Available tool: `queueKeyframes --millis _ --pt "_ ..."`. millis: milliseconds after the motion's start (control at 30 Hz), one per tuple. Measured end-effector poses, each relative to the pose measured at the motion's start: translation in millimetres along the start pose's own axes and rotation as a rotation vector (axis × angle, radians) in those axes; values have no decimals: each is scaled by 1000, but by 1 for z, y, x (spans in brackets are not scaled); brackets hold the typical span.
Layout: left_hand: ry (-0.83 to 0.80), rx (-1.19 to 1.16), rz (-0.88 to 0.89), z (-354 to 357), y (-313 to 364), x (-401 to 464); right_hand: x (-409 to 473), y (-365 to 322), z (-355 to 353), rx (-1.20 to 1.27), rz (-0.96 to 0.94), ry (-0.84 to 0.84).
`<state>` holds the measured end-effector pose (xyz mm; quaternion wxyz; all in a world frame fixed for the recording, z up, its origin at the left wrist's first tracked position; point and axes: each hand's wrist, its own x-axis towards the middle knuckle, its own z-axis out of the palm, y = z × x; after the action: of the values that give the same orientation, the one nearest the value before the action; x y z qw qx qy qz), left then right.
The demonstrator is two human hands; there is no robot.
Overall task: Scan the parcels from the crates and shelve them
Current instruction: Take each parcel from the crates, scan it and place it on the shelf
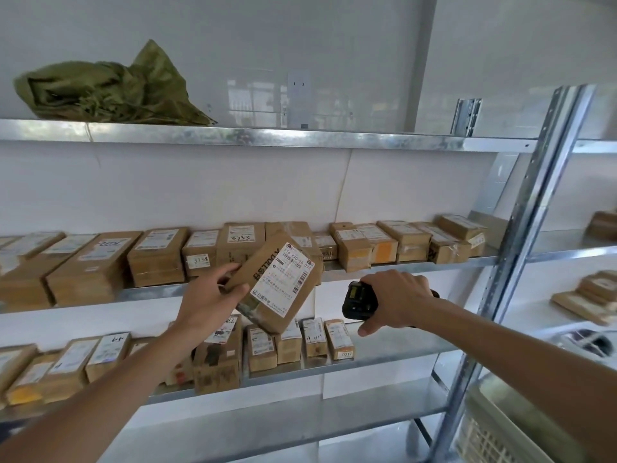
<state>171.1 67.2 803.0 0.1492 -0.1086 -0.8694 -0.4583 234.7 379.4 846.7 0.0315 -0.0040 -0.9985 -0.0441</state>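
My left hand (208, 297) grips a brown cardboard parcel (277, 284) by its left edge and holds it tilted in front of the shelves, its white shipping label facing me. My right hand (397, 304) holds a black handheld scanner (359, 300) just right of the parcel, with the scanner's head turned toward it. A row of brown parcels (157, 257) lines the middle shelf (384, 265). More parcels (314, 339) stand on the lower shelf (400, 345).
A green woven sack (110, 91) lies on the top shelf. A metal upright (521, 248) divides this rack from another to the right holding parcels (587, 295). A pale plastic crate (494, 426) sits at the lower right. The bottom shelf (300, 426) is bare.
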Motion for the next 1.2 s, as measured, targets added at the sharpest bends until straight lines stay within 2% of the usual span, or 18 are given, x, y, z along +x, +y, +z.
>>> queueKeyframes --millis 133,367,500,633,767,933,1033,1200 --pt "-10 -7 -3 5 2 1 3 4 1 26 5 6" --pt "-76 -92 -30 34 4 2 5 2 24 317 35 -22" --pt "-139 -240 -66 65 13 6 -1 4 36 491 53 2" --pt "-229 -367 -93 105 33 2 -14 23 43 578 54 94" --pt "-336 -462 -121 150 52 1 -22 60 48 582 118 181" --pt "-493 -421 -111 209 70 11 -22 125 64 603 203 184" --pt "-508 -334 -62 248 84 17 -17 166 82 621 223 172" --pt "-483 -336 -36 310 96 22 4 225 118 628 195 124"
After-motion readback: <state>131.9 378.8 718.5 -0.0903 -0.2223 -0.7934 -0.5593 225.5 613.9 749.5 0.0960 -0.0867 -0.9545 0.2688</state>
